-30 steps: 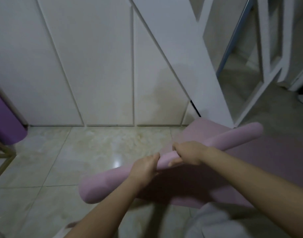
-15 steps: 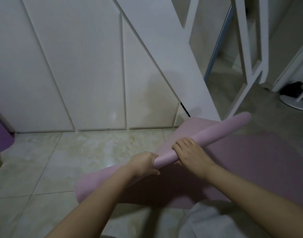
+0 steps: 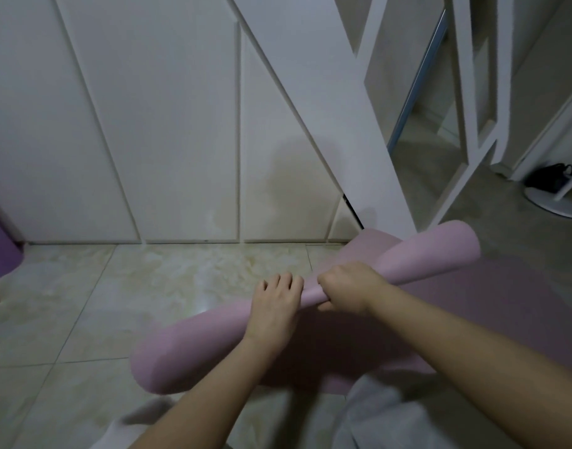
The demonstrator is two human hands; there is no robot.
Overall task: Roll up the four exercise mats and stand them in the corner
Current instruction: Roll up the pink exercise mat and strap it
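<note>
Here, left hand [image 3: 273, 306] lies flat-fingered on the pale pink foam exercise mat [image 3: 194, 345]; right hand [image 3: 346, 291] clenches round its roll just beside. Roll pinched thin mid-length, ends flare wide. Likely risk: telescoping or springing loose, grip being central only. Unrolled tail lies matte on glossy marbled floor tiles [image 3: 148, 286]. Far left: purple rolled mat [image 3: 0, 251], by smooth white wall panels [image 3: 165, 124]

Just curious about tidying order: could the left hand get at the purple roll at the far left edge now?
Probably not: the left hand rests on the pink rolled foam mat, and the purple roll sits well off across the tiled floor.
</note>
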